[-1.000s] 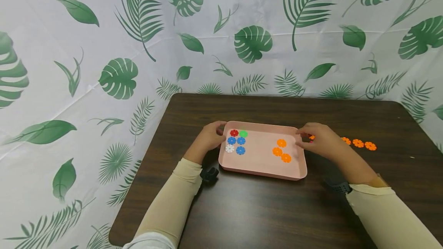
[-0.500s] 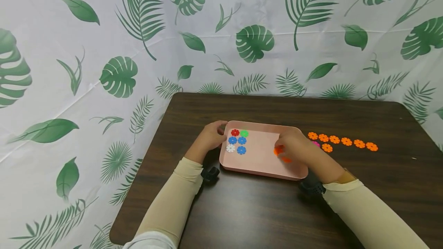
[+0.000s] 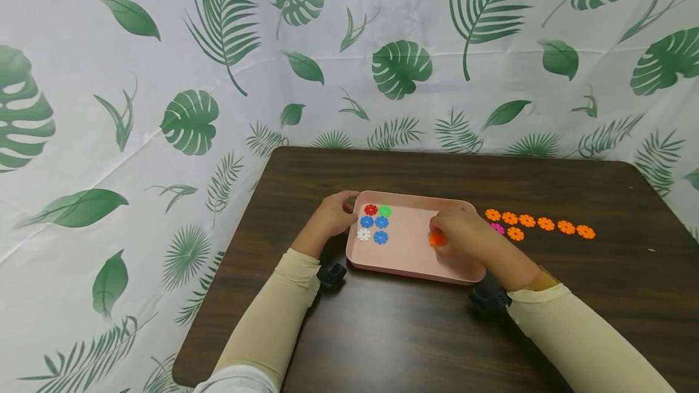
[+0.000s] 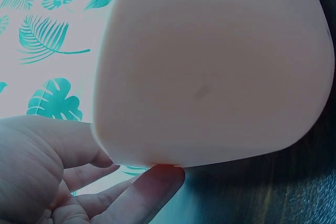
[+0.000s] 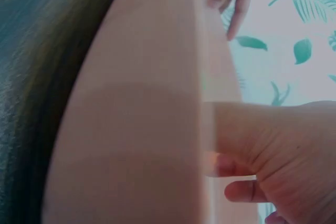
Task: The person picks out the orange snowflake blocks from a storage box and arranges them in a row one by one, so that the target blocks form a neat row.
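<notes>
A pink tray (image 3: 406, 265) lies on the dark table, its near right corner partly covered by my right arm. My left hand (image 3: 331, 216) grips the tray's left rim; the left wrist view shows the thumb and fingers of this hand (image 4: 89, 177) at the edge. Inside the tray's right part, my right hand (image 3: 461, 232) has its fingers curled down around an orange flower-shaped disc (image 3: 437, 239). The tray wall hides the fingertips of that hand (image 5: 262, 156) in the right wrist view. A red disc (image 3: 371, 210), a green disc (image 3: 384, 211), blue discs (image 3: 380, 237) and a white disc (image 3: 363, 234) lie at the tray's left.
On the table (image 3: 349, 332), right of the tray, stretches a row of several orange discs (image 3: 545, 224). Below it lie another orange disc (image 3: 516, 234) and a pink disc (image 3: 497, 228). A leaf-print cloth (image 3: 327, 102) hangs behind the table.
My right hand has moved left from the tray's right rim to the orange discs inside. The lower orange disc no longer shows at its former spot. My left hand stays put.
</notes>
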Action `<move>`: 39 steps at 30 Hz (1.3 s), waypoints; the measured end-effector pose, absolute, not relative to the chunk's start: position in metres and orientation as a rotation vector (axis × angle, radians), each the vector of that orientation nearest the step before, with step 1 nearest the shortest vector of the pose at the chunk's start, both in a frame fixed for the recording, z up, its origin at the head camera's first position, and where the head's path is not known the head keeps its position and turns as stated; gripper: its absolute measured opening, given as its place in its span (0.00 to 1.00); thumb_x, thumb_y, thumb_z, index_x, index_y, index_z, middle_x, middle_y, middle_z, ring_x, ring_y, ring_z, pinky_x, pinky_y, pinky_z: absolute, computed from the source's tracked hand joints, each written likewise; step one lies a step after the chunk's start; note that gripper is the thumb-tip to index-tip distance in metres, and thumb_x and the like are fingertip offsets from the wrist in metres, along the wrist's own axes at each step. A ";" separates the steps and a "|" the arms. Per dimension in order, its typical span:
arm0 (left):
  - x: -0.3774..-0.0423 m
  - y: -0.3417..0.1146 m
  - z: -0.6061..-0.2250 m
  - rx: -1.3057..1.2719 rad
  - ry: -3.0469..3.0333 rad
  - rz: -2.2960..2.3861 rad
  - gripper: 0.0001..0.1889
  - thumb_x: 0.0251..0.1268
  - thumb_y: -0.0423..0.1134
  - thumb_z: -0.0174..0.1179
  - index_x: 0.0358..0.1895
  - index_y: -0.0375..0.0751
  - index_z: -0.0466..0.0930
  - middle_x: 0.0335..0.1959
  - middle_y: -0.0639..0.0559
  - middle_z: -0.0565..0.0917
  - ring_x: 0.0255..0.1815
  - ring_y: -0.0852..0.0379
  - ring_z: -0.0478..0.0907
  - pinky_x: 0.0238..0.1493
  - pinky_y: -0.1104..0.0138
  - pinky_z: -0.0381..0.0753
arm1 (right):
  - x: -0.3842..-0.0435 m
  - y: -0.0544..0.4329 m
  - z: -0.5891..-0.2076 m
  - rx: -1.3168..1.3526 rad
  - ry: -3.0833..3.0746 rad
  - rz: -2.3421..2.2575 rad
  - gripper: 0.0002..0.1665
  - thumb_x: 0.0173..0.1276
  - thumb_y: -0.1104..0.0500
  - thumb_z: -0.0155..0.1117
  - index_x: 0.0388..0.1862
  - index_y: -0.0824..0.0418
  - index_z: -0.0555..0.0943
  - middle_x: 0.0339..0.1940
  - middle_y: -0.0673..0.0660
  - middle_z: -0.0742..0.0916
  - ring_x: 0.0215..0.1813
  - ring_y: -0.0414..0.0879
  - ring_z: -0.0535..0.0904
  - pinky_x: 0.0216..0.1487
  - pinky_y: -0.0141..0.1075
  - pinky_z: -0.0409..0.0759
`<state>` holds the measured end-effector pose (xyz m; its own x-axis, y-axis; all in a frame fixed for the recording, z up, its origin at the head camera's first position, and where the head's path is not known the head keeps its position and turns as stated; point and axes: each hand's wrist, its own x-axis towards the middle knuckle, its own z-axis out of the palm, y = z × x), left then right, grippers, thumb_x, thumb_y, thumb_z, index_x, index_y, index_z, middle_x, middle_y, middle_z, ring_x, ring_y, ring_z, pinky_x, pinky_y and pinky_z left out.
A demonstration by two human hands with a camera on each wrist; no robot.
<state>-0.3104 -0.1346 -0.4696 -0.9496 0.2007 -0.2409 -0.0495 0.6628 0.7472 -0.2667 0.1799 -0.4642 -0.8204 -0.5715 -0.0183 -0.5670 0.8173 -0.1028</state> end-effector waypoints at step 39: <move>-0.313 -0.135 -0.472 0.120 2.578 1.176 0.33 0.68 0.36 0.66 0.76 0.53 0.70 0.57 0.42 0.82 0.41 0.49 0.84 0.45 0.55 0.89 | -0.230 0.380 -0.493 -0.102 3.062 -0.617 0.30 0.64 0.51 0.78 0.54 0.72 0.84 0.42 0.66 0.87 0.41 0.57 0.80 0.42 0.54 0.80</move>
